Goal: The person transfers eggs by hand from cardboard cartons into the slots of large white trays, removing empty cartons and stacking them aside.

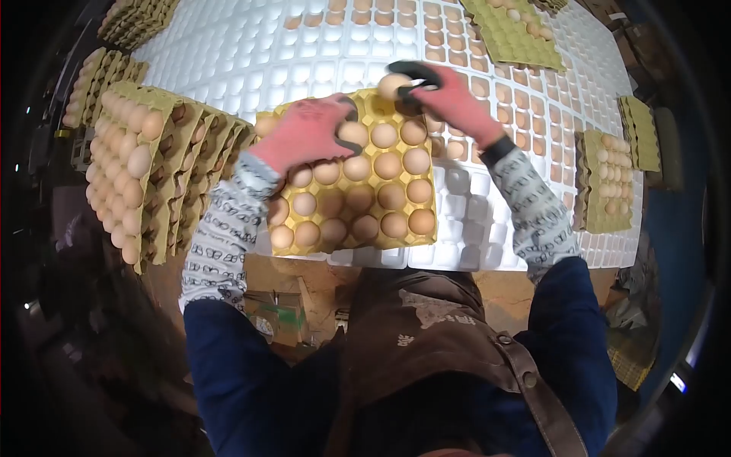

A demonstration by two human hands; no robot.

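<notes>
A yellow-green pulp egg tray (375, 116), filled with brown eggs except for some bare cups near its far edge, lies in front of me. Over its far left part is my left hand (311, 131), in a pink glove with dark fingertips. Its thumb and fingers curve round an egg (352, 134) at tray level; the other fingertips are partly hidden. Just above the tray's far right corner, my right hand (442, 95), gloved alike and slightly blurred, pinches a pale brown egg (393, 86) between thumb and fingers.
White moulded trays (221, 53) cover the table, many cups at the right holding eggs. Stacked pulp trays with eggs (126, 167) stand tilted at the left. More pulp trays (518, 34) lie at the back right, and another egg-filled one (609, 183) at the right edge.
</notes>
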